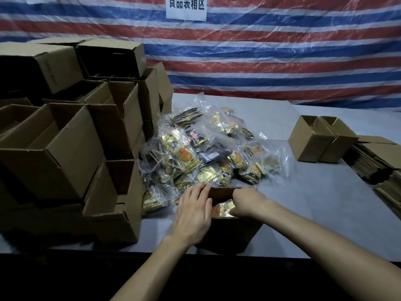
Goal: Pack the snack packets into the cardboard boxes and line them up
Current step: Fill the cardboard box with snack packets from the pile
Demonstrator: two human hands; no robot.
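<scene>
An open cardboard box (pixel 230 232) stands at the table's near edge. My left hand (pixel 194 213) lies flat against its left rim, fingers straight and pointing toward the pile. My right hand (pixel 247 203) reaches down into the box with its fingers curled on a gold and orange snack packet (pixel 223 207) inside; the fingertips are hidden. Just behind the box lies a heap of snack packets (pixel 204 148) in clear plastic bags.
Open cardboard boxes (pixel 65 135) are stacked high along the left. Two small open boxes (pixel 321 140) stand at the right, with flattened cartons (pixel 377 161) beyond them. The grey table (pixel 303 213) ends at a dark front edge; a striped tarp hangs behind.
</scene>
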